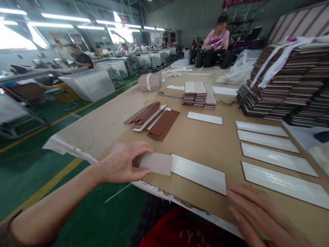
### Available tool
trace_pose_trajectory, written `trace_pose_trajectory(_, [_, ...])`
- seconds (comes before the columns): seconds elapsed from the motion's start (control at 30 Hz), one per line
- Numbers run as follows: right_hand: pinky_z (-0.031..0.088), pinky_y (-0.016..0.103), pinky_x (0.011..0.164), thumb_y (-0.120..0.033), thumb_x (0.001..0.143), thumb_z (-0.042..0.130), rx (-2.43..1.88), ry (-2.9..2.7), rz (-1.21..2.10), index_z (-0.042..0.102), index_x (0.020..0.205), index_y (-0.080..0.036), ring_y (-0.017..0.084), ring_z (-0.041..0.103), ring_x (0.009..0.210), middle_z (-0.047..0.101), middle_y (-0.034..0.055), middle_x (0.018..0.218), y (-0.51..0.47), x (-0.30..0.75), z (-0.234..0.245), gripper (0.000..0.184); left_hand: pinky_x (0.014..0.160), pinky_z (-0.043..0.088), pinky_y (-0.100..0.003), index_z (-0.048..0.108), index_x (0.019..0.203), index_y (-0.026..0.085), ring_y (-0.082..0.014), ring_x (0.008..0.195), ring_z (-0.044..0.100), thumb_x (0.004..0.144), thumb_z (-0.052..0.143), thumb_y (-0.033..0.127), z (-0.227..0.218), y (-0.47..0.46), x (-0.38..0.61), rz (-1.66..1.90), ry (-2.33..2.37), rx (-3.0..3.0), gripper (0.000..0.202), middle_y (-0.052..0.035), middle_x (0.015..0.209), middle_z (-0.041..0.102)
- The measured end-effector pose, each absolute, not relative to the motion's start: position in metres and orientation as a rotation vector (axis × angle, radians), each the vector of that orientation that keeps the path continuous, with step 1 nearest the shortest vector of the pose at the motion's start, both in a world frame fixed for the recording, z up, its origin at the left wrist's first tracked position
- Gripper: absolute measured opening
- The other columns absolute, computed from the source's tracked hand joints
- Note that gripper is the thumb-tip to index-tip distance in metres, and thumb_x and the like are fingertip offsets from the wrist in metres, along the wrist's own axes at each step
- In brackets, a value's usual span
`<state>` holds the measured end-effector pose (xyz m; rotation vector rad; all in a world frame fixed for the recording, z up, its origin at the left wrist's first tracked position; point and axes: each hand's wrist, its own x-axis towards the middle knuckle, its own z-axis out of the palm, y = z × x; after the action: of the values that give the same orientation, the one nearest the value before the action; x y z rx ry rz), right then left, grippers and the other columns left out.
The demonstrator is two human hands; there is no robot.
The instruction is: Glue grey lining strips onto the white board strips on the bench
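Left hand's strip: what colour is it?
The strip is plain pale pinkish grey, shown best in the head view.

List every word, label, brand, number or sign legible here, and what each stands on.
No text can be read with certainty.
Long red banner at the top edge: pale marks like characters, cut off and too blurred to read.
Red fabric at the bottom edge: white marks, perhaps lettering, too unclear to read.
Long white rectangular strips with dark edges: no writing visible.

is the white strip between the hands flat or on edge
Flat: the white strip lies broad face up on the tabletop.
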<state>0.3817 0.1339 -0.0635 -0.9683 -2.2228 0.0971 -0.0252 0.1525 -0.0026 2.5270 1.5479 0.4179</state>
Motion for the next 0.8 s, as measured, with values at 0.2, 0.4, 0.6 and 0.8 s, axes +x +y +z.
trace_pose_trajectory(0.2, [0.052, 0.048, 0.108, -0.029, 0.098, 0.055, -0.802, -2.435, 0.004, 0.055, 0.136, -0.012, 0.029, 0.049, 0.133, 0.053, 0.0132, 0.145, 0.137, 0.322, -0.039, 0.041, 0.097, 0.051, -0.038, 0.05, 0.119, 0.018, -0.023, 0.109, 0.06, 0.079, 0.068, 0.026, -0.007, 0.149, 0.042, 0.507, 1.158, 2.679, 0.045, -0.0094, 0.117, 0.063])
trace_pose_trajectory(0.4, [0.058, 0.05, 0.097, -0.02, 0.097, 0.055, -0.756, -2.421, -0.094, 0.064, 0.122, -0.011, 0.029, 0.061, 0.117, 0.065, 0.0134, 0.129, 0.144, 0.326, -0.045, 0.028, 0.094, 0.051, -0.041, 0.052, 0.117, 0.018, -0.0245, 0.107, 0.059, 0.079, 0.068, 0.028, -0.009, 0.153, 0.06, 0.519, 1.105, 2.718, 0.043, -0.0095, 0.116, 0.062])
trace_pose_trajectory(0.6, [0.053, 0.043, 0.1, -0.022, 0.099, 0.053, -0.9, -2.283, -0.224, 0.063, 0.121, -0.016, 0.025, 0.065, 0.108, 0.069, 0.0112, 0.119, 0.164, 0.38, -0.04, 0.026, 0.114, 0.037, -0.044, 0.043, 0.138, 0.018, -0.024, 0.133, 0.044, 0.088, 0.059, 0.02, -0.014, 0.162, 0.041, 0.802, 1.391, 2.65, 0.052, -0.0122, 0.142, 0.048])
trace_pose_trajectory(0.8, [0.054, 0.041, 0.098, -0.04, 0.097, 0.057, -1.114, -2.19, -0.057, 0.063, 0.122, -0.022, 0.024, 0.066, 0.104, 0.064, 0.008, 0.125, 0.17, 0.413, -0.056, 0.032, 0.119, 0.033, -0.049, 0.04, 0.143, 0.016, -0.025, 0.136, 0.042, 0.096, 0.052, 0.03, -0.057, 0.167, 0.03, 0.416, 1.452, 2.557, 0.05, -0.0113, 0.146, 0.049])
